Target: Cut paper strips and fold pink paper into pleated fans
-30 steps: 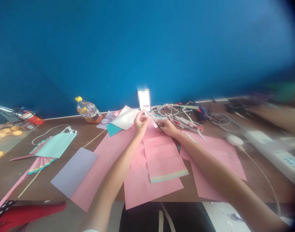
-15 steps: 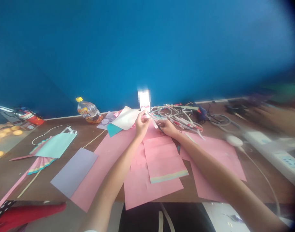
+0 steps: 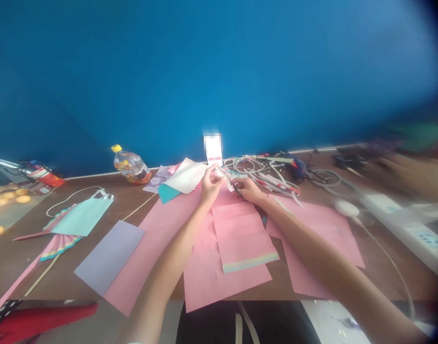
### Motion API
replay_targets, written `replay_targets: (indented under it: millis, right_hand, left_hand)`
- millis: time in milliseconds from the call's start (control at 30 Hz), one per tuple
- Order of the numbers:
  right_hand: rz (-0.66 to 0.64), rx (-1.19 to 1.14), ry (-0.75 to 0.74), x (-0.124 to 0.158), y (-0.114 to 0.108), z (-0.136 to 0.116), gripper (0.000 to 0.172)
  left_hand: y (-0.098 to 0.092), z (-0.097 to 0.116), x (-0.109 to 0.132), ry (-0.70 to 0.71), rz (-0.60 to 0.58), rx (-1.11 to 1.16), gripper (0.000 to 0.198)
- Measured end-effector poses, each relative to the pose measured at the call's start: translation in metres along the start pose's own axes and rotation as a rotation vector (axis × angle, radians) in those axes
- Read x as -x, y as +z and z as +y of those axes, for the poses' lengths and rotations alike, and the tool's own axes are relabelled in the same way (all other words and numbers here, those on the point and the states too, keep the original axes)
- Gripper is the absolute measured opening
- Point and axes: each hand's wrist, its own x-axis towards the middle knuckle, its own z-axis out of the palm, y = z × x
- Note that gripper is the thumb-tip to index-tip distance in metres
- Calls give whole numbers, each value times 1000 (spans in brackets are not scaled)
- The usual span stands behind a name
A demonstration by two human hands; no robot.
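Note:
My left hand (image 3: 212, 182) is raised over the far part of the table, fingers pinched on a narrow white paper strip (image 3: 229, 183). Just to its right, my right hand (image 3: 248, 188) is closed round a dark, slim tool (image 3: 236, 189) that looks like scissors, mostly covered by the fingers. The tool's tip is close to the strip; whether they touch I cannot tell. Below the hands, a pink sheet with a striped yellow and blue edge (image 3: 242, 234) lies over larger pink paper (image 3: 226, 286).
Behind the hands a lit phone (image 3: 214, 155) leans on the blue wall. Tangled cords and strips (image 3: 265, 172) lie right of it, a power strip (image 3: 416, 224) farther right. Leftward are a drink bottle (image 3: 132, 166), lilac paper (image 3: 109, 258), a pale-blue card (image 3: 82, 216) and pleated paper (image 3: 59, 246).
Both hands keep almost the same place and grip. The view has shifted very slightly; nothing on the table has visibly moved.

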Motion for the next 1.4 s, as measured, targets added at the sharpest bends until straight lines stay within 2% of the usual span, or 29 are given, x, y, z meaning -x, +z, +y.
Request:
replay_targets:
  millis: [233, 667, 1000, 1100, 1233, 1400]
  right_hand:
    - [4, 16, 8, 0, 0, 0, 28]
    - [15, 31, -2, -1, -1, 2, 27]
    - [17, 35, 12, 1, 0, -1, 29]
    - [5, 18, 3, 1, 0, -1, 30]
    - [-29, 0, -16, 0, 0, -1, 28]
    - [-13, 33, 1, -1, 0, 2, 31]
  left_hand:
    - [-2, 5, -1, 8, 1, 5, 67]
    - [0, 0, 3, -13, -30, -22, 68]
    - [0, 4, 1, 32, -55, -42, 72]
    - [-2, 4, 0, 40, -48, -4, 64]
    - [-5, 4, -4, 78, 23, -6, 47]
    - [-5, 2, -6, 104, 53, -43, 49]
